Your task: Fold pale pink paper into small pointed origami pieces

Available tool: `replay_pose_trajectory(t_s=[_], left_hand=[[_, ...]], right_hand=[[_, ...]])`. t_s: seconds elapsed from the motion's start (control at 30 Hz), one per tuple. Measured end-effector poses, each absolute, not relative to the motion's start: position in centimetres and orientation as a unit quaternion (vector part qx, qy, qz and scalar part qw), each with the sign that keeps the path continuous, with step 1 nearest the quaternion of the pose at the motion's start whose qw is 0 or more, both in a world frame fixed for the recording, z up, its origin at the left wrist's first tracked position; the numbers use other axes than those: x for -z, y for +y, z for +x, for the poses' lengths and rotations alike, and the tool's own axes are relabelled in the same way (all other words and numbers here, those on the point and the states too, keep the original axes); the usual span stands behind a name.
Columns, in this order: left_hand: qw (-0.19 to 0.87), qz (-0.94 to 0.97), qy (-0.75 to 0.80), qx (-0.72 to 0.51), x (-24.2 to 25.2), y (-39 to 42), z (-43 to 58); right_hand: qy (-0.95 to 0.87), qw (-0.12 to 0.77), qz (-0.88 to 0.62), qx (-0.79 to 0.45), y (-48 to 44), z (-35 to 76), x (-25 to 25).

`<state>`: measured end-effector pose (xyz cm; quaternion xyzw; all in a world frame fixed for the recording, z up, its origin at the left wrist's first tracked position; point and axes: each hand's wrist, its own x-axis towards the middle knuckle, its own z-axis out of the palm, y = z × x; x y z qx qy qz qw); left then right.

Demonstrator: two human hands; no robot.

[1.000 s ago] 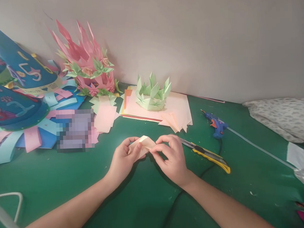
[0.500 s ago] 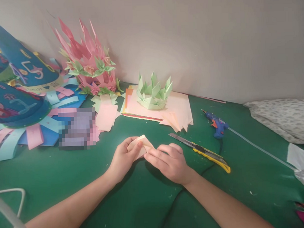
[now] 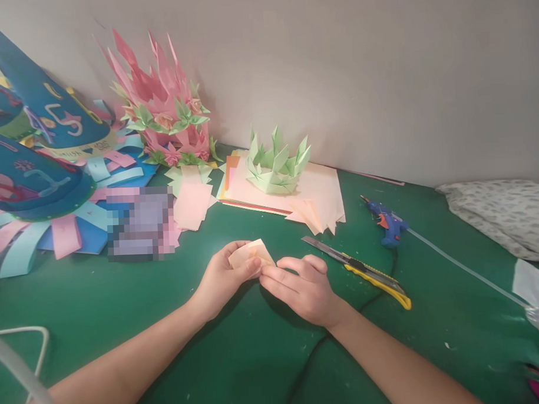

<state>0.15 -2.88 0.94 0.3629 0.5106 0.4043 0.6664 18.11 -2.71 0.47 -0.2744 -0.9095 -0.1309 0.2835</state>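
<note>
Between my two hands is a small folded piece of pale peach paper [image 3: 261, 249], held over the green table. My left hand [image 3: 225, 277] grips it from the left, thumb pressed on its face and fingers behind. My right hand [image 3: 301, 286] pinches its lower right edge; the fingertips partly hide that edge. Just right of my right hand lies a yellow utility knife [image 3: 378, 280] with its blade out. Beyond the hands, folded peach pieces [image 3: 312, 215] rest on a stack of coloured paper sheets [image 3: 328, 185], and a green folded-paper crown [image 3: 277, 169] stands on the stack.
A blue glue gun [image 3: 389, 224] with a long glue stick lies at right, its black cord crossing the table. Pink paper crowns [image 3: 173, 120], blue cone hats [image 3: 67, 123] and pink paper pieces [image 3: 193, 206] stand or lie at left. A patterned cloth [image 3: 500, 214] is at far right.
My left thumb has slid down the folded paper toward my right fingertips, uncovering more of its upper face. The whole view has shifted slightly; the other things stay in place.
</note>
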Motion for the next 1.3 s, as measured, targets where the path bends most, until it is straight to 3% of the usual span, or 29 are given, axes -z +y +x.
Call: replay_pose_trajectory(t_s=[0.37, 1.1, 1.3], left_hand=[[0.645, 0.394, 0.525, -0.392, -0.79, -2.98, -0.01], [0.632, 0.411, 0.536, -0.379, -0.60, -2.98, -0.07], [0.640, 0.407, 0.529, -0.381, -0.73, -3.00, -0.04]], right_hand=[[-0.919, 0.286, -0.269, 0.036, -2.77, 18.36, -0.07], [-0.929, 0.263, -0.235, 0.111, -2.66, 18.16, -0.35], [-0.917, 0.299, -0.238, 0.115, -2.67, 18.04, 0.18]])
